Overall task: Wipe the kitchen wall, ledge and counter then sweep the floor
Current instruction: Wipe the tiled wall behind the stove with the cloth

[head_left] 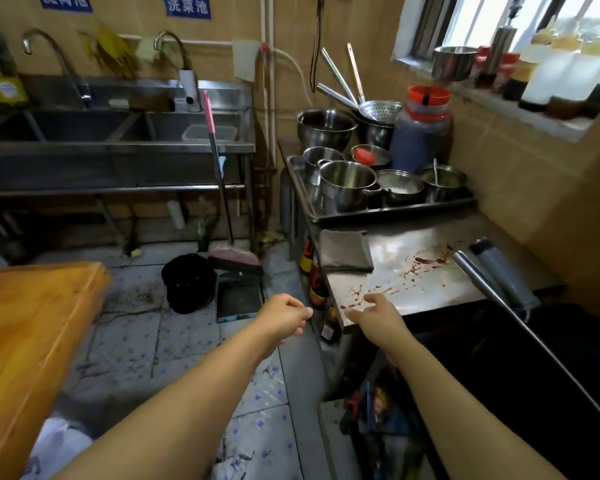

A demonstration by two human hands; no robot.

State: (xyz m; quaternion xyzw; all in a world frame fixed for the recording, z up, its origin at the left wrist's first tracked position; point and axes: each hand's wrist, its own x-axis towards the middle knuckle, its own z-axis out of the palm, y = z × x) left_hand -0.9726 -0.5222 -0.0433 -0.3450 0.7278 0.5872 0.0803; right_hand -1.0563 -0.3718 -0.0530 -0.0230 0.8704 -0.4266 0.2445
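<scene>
A grey cloth (345,250) lies folded on the left end of the steel counter (426,289), which carries red sauce splatters (420,266). My right hand (378,313) reaches over the counter's front corner, fingers spread and holding nothing, a short way below the cloth. My left hand (284,318) hangs over the floor beside the counter with loosely curled fingers, empty. A pink-handled broom (219,174) leans on the sink stand, its head (234,259) on the floor next to a dustpan (239,297). The tiled wall (520,188) and window ledge (534,112) rise right of the counter.
A tray of steel pots (378,188) fills the counter's far end. Bottles and jars line the ledge. A black bucket (189,282) stands on the dirty floor (146,341). A wooden board (25,341) is at left, a steel double sink (118,133) at the back.
</scene>
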